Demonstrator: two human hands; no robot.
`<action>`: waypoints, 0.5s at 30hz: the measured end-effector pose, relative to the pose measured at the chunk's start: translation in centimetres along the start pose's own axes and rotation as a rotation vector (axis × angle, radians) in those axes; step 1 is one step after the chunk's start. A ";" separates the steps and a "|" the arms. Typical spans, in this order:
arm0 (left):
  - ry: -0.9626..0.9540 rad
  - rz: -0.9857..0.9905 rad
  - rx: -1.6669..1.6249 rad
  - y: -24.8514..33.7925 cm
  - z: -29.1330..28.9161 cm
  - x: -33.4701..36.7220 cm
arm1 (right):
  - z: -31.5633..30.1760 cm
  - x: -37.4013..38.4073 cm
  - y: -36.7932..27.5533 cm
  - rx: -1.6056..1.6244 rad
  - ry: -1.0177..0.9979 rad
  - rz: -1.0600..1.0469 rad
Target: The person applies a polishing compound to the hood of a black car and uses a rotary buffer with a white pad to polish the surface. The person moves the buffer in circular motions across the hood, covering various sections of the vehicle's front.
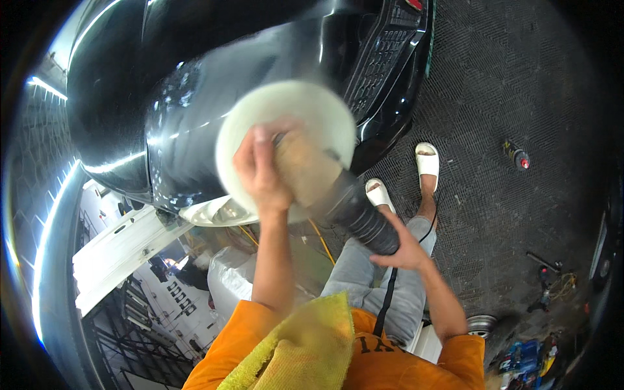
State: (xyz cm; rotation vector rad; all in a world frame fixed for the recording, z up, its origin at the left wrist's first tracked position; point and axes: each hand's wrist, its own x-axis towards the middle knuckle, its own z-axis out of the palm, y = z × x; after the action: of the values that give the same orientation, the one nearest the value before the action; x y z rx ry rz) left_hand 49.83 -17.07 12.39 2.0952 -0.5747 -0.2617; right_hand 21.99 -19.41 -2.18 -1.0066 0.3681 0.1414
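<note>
A car polisher (312, 175) with a tan, worn head and a black wrapped body is held across the front of a black car (195, 97). Its large pale round pad (318, 107) is smeared by motion and covers part of the glossy panel. My left hand (263, 169) grips the polisher's head, thumb raised, just over the pad. Round the rear end of the black body closes my right hand (406, 247). Left of the pad, the paint carries a hazy patch and whitish spots (179, 88). A black cord (388, 292) hangs from the polisher's rear.
Beside the bodywork are a headlight (218, 212) and a dark grille (387, 71). A dark bottle (517, 155) lies on the textured black floor (494, 214), with tools (546, 286) lower right. A yellow-green towel (302, 344) hangs over my orange shirt. Yellow hose (322, 240) runs behind my forearm.
</note>
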 end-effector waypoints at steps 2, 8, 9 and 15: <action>0.036 -0.045 -0.114 -0.1 -3.8 -1.3 | 3.8 0.0 -0.5 -0.027 -0.040 -0.019; 0.160 -0.086 -0.403 -3.4 -17.0 -1.8 | 12.4 2.4 -5.0 0.044 -0.244 0.105; 0.181 -0.089 -0.448 -3.5 -18.1 -1.4 | 13.5 2.7 -5.1 0.014 -0.240 0.040; 0.148 -0.134 -0.344 -2.6 -14.8 3.9 | 13.9 3.5 -6.8 -0.027 -0.010 -0.008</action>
State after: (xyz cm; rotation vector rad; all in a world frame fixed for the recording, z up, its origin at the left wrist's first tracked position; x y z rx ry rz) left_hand 59.86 -7.00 18.61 1.8016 -0.2779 -0.2596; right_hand 30.49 -11.46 8.62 -1.0334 0.3533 0.1444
